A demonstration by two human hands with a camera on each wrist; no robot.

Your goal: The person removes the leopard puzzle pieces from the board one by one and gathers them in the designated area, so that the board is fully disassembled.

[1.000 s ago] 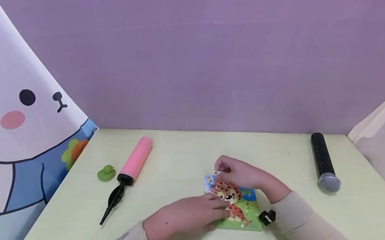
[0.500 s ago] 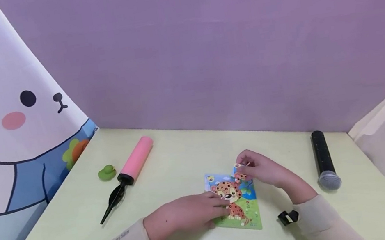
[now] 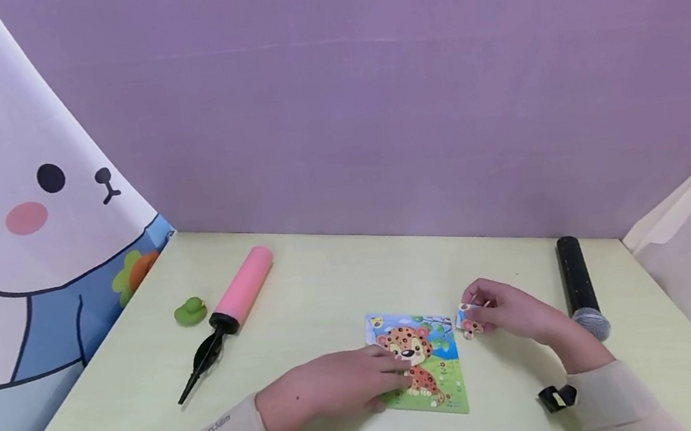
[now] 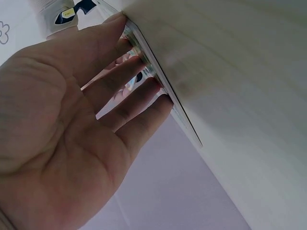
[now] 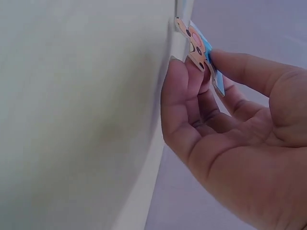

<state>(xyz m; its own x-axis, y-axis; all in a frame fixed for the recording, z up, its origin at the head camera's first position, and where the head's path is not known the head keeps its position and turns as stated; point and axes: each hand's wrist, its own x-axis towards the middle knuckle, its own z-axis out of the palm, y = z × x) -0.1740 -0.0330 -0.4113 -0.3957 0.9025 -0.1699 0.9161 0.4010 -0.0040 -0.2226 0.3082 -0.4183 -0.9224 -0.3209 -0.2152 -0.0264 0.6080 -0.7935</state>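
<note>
A square leopard picture puzzle (image 3: pixel 446 383) lies flat on the table, its picture showing a spotted cub on green grass under blue sky. My left hand (image 3: pixel 334 388) rests over its left side with fingers extended onto the picture, hiding part of it. In the left wrist view the left hand (image 4: pixel 72 129) has its fingertips on the puzzle and its thumb at the edge (image 4: pixel 160 69). Just right of the puzzle, my right hand (image 3: pixel 514 309) pinches a puzzle piece (image 3: pixel 467 322) between thumb and fingers. The right wrist view shows an ear and blue on that puzzle piece (image 5: pixel 195 45).
On the left of the table (image 3: pixel 327 270) lie a pink hand pump (image 3: pixel 247 286) with a black nozzle and a small green rubber duck (image 3: pixel 190 312). A black microphone (image 3: pixel 577 277) lies at the right, beyond the right forearm. A purple backdrop (image 3: pixel 367 93) closes off the back.
My right hand has moved right with the puzzle piece, from over the puzzle's upper left to beside its right edge. The left hand stays in place on the puzzle.
</note>
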